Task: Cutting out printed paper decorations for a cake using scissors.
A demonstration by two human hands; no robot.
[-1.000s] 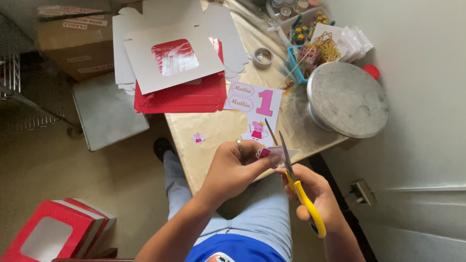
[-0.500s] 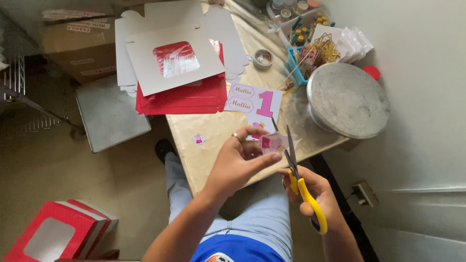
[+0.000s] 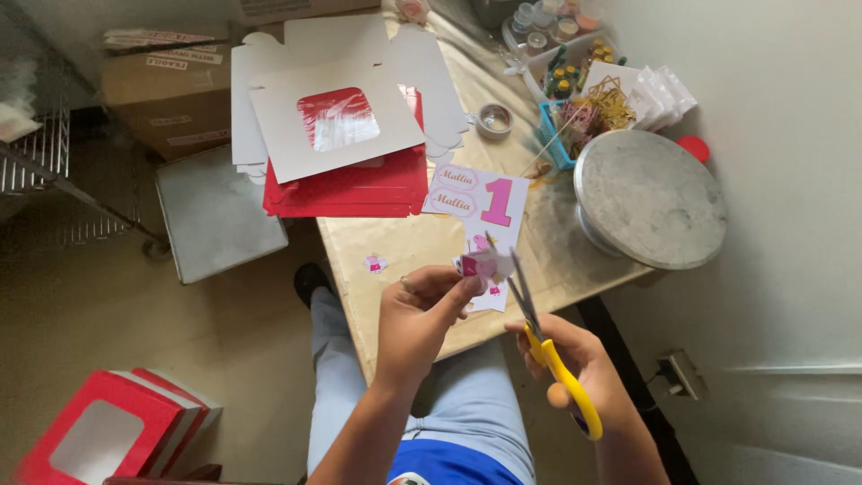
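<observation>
Your left hand [image 3: 422,310] pinches a small pink paper cutout [image 3: 483,264] between thumb and fingertips, holding it up above the near edge of the desk [image 3: 404,242]. The cutout lies just up and to the right of that hand, directly at the tips of the scissors [image 3: 539,337].

Your right hand [image 3: 575,364] is closed around the yellow handles of the scissors, fingers through the loops. The blades point up and slightly left, away from you, and they stand a little apart at the paper. The long axis of the scissors runs from your right hand toward the cutout, so the blades meet the paper from below and from the right. Whether the blades already bite into the paper cannot be told; they sit at its edge.

The left hand is the one nearer to the cutout; the right reaches it only through the blades.

On the desk just beyond the cutout lies a printed sheet [image 3: 476,198] with a pink numeral and oval labels. A smaller pink scrap [image 3: 374,263] rests to the left. A round grey turntable [image 3: 651,198] stands to the right, well apart from both hands.
</observation>
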